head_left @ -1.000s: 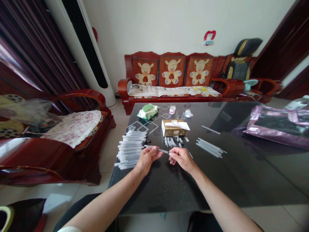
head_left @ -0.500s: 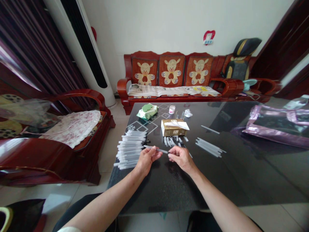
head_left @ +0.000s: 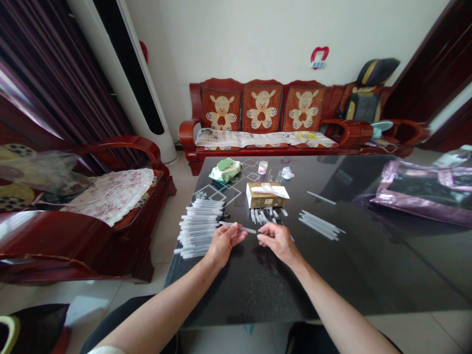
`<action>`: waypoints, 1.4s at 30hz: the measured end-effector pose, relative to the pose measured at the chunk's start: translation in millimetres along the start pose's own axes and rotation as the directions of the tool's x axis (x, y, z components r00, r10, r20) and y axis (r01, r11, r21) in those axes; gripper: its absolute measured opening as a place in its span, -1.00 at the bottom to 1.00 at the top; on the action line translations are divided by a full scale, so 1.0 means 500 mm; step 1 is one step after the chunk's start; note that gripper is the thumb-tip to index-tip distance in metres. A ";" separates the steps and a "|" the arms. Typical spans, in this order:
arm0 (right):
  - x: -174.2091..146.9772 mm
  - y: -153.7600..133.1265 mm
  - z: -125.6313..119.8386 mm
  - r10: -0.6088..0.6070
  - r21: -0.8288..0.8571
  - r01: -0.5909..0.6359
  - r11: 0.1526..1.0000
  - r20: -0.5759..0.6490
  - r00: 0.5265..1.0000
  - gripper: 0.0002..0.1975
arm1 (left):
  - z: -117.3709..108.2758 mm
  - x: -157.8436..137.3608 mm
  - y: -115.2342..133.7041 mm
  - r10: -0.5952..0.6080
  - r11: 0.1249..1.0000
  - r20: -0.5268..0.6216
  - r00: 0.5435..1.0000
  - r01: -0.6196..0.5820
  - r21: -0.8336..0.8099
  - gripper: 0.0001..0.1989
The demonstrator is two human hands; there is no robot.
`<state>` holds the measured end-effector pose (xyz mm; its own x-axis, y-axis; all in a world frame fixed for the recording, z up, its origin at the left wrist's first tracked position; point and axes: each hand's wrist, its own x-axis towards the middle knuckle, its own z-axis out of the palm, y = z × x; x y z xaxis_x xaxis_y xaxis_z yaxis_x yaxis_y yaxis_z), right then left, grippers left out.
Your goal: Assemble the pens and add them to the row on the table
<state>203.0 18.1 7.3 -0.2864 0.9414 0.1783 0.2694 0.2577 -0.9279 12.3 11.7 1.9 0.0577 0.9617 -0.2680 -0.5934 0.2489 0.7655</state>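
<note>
My left hand (head_left: 226, 241) is closed around a translucent whitish pen barrel (head_left: 246, 229), held level above the table. At its right end my right hand (head_left: 276, 239) pinches a small dark pen part, mostly hidden by the fingertips; whether it touches the barrel I cannot tell. Left of my left hand lies a thick row of pens (head_left: 199, 228) with dark ends. Beyond my right hand are several loose clear and black pen caps (head_left: 261, 215). To the right rests a small pile of bare barrels (head_left: 319, 224), with a single barrel (head_left: 321, 197) behind it.
On the dark glossy table (head_left: 258, 285) stand a tissue box (head_left: 267, 199), a green wipes pack (head_left: 224, 172), a small cup (head_left: 263, 167) and crumpled tissue (head_left: 287, 173). A purple-edged clear bag (head_left: 424, 191) is at the right. A wooden sofa (head_left: 261, 140) stands behind.
Both hands stay almost where they were. My right fingertips have shifted very slightly right, and a little more of the dark part shows beside the barrel's end.
</note>
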 end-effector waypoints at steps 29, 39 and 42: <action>0.000 -0.001 -0.003 0.051 0.060 -0.055 0.997 0.066 0.996 -0.77 | 0.000 -0.006 0.002 0.036 0.999 0.082 0.996 -0.039 0.031 -0.76; 0.003 0.003 -0.003 0.127 0.148 -0.151 0.977 0.158 0.979 -0.65 | 0.001 -0.010 0.002 0.042 0.998 0.105 0.994 -0.047 0.047 -0.75; 0.003 0.004 -0.005 0.122 0.158 -0.149 0.976 0.164 0.979 -0.67 | -0.001 -0.007 0.001 0.043 0.998 0.097 0.994 -0.047 0.042 -0.75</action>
<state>205.4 20.8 6.6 -0.3978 0.9174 0.0073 0.1604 0.0774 -0.9840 11.5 8.2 3.2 0.1098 0.9781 -0.1766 -0.5616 0.2076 0.8009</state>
